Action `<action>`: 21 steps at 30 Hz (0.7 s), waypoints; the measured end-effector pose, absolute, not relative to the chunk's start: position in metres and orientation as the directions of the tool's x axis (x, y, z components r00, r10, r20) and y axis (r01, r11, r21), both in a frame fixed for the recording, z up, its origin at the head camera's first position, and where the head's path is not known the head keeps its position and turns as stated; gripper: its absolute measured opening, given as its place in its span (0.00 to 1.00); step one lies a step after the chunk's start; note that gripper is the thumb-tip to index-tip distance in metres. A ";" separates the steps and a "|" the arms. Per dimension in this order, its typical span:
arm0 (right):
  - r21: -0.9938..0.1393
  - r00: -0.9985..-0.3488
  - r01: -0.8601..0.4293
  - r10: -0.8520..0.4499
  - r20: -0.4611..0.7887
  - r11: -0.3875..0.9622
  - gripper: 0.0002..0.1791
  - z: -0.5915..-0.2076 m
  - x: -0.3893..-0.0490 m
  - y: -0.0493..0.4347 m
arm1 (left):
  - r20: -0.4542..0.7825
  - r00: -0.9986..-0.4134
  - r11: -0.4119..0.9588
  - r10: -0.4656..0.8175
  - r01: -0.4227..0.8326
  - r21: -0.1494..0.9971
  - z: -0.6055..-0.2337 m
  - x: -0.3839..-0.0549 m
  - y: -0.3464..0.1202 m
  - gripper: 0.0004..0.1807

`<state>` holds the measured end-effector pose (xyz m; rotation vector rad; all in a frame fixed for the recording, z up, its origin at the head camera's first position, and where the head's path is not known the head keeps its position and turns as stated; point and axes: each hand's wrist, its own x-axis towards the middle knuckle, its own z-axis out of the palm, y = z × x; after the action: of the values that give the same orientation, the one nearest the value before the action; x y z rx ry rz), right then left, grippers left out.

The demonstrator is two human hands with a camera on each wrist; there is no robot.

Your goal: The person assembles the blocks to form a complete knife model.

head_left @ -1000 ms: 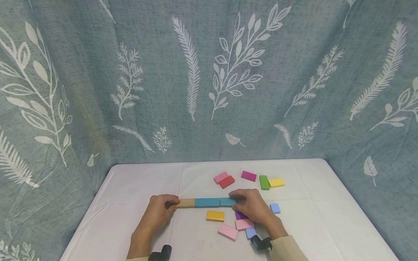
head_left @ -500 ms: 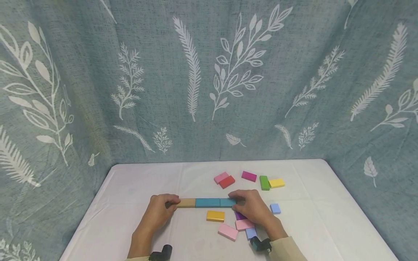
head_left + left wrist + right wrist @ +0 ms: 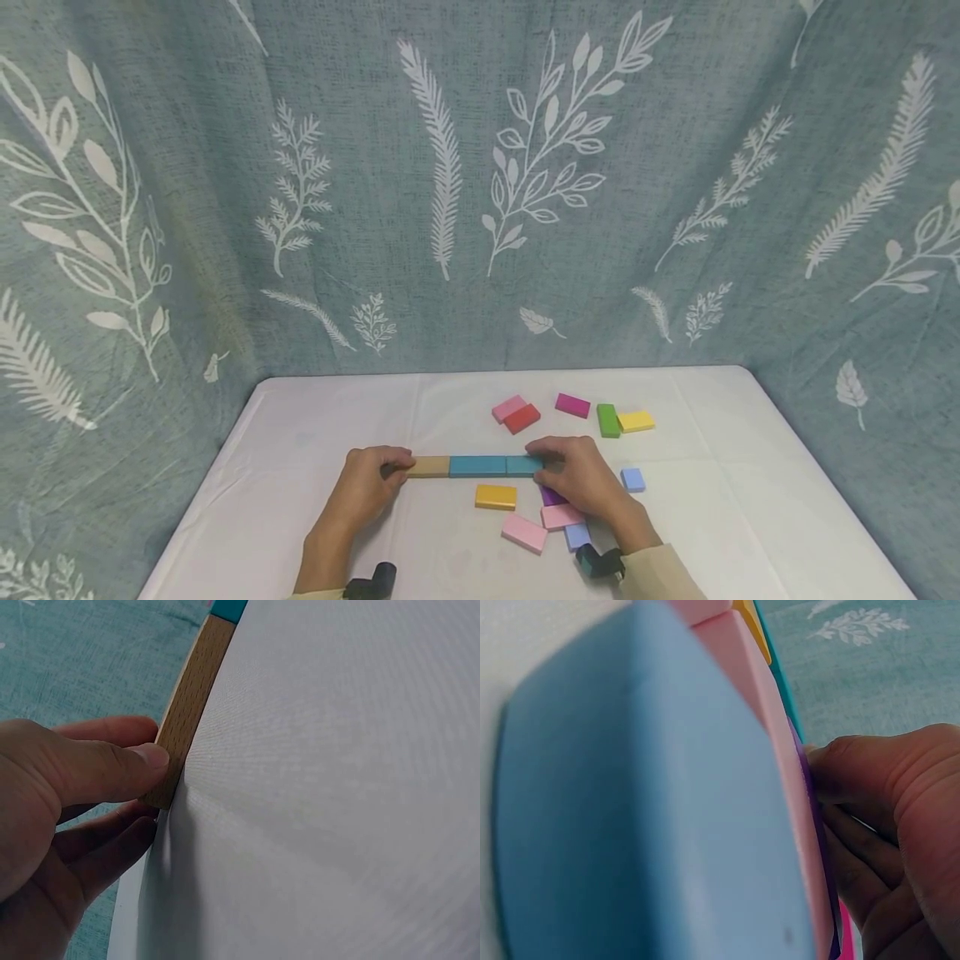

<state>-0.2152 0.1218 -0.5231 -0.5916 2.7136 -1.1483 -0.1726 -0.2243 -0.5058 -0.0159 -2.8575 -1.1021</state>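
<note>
Between thumb and fingers, my left hand pinches the left end of a bare wooden block; the left wrist view shows the thumb on its near side. To its right, in one straight row, lie a teal block and a second teal block. My right hand grips that second block's right end, which its fingers hide. Under this hand are a purple block, a pink block and a light blue block, which looms large in the right wrist view.
In front of the row are a golden yellow block and another pink block. Behind it lie red, pink, magenta, green and yellow blocks. A small blue block sits right of my right hand.
A thin gap between the two teal blocks has closed, and they now meet end to end. Both hands keep nearly the same place and hold.
</note>
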 end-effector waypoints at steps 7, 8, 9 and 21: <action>-0.711 -0.912 -0.303 -0.410 0.023 0.634 0.22 -0.522 -0.215 0.122 | 0.080 -0.997 0.739 -0.014 0.043 0.672 -0.506 -0.174 -0.224 0.12; -0.712 -0.911 -0.303 -0.411 0.022 0.634 0.22 -0.522 -0.216 0.122 | 0.079 -0.997 0.740 -0.016 0.042 0.671 -0.506 -0.174 -0.224 0.12; -0.711 -0.911 -0.303 -0.412 0.020 0.635 0.22 -0.522 -0.216 0.122 | 0.079 -0.997 0.742 -0.017 0.040 0.669 -0.506 -0.174 -0.224 0.12; -0.718 -0.978 -0.179 -0.204 0.053 0.672 0.23 -0.512 -0.190 0.161 | 0.060 -0.998 0.745 -0.021 0.025 0.667 -0.507 -0.173 -0.225 0.11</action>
<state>-0.1898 0.1607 -0.5120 -0.3256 2.8434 -1.2158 -0.1734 -0.2248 -0.5070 -0.0036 -2.8745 -1.1005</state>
